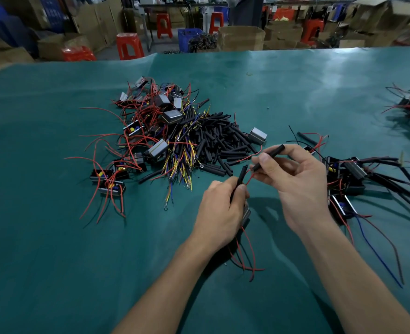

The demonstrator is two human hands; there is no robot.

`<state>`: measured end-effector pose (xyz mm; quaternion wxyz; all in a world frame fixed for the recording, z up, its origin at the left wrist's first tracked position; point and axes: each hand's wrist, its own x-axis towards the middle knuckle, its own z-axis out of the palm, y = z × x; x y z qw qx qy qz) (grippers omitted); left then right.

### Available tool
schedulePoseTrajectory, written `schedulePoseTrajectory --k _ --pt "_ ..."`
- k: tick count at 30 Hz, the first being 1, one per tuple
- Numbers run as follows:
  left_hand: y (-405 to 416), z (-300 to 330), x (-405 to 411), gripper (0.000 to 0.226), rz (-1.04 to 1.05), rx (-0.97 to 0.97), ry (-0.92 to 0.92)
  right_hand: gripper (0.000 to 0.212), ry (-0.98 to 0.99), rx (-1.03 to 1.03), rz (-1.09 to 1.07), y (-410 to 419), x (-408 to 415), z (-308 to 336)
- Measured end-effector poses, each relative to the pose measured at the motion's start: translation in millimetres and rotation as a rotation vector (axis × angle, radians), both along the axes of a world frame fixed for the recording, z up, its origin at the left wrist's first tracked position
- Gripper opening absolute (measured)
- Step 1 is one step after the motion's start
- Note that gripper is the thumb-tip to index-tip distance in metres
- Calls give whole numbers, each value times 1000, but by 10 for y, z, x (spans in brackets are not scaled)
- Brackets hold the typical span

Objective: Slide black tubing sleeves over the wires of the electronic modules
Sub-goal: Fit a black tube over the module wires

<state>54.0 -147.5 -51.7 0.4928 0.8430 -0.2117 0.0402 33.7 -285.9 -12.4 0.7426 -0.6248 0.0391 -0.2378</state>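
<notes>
While left hand (219,210) grips a module (245,216) and one sleeve (240,177) | right hand (293,179) pinches second sleeve (270,155), red wire (250,178) between | sleeve pile (219,143) and modules (151,131) loose on green table (54,237) | blue crate (189,38) beyond holds wire bundles.

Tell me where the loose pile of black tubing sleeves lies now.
In the head view, the pile of black tubing sleeves lies on the green table, centre, beyond both hands, right of the tangled unsleeved modules.
</notes>
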Motion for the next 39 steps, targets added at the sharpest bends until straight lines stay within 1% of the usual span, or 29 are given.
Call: schedulePoseTrajectory --k 3,5,9,11,14,18,22,27,29,33,36,39 --pt "6 -10 5 20 11 -38 20 19 -1 -90 -1 -19 -6 -1" --pt "8 -13 8 18 20 -97 29 23 12 -115 3 -23 -2 -9" --pt "6 -8 0 38 -17 -213 46 27 40 -89 -5 -21 -2 -11" --pt "9 -16 1 38 -24 -216 25 29 54 -44 -6 -18 -8 -9" --pt "6 -39 10 34 -20 -226 25 25 82 40 12 -23 -7 -13" --pt "-6 -86 25 27 -4 -240 75 17 123 131 35 -35 -3 -20" --pt "-10 -80 32 22 24 -273 96 15 132 176 52 -33 8 -26" --pt "-2 -35 16 19 35 -346 119 17 149 259 156 -48 -3 -12" --pt "0 -33 17 17 42 -341 119 15 160 259 161 -41 -3 -20" --pt "-8 -48 39 13 71 -351 124 13 141 182 150 -17 -2 -30" --pt "-11 -36 38 12 78 -356 125 12 126 199 165 -10 -10 -7" --pt "-8 -29 30 13 77 -336 117 15 135 215 169 -7 -12 -4"
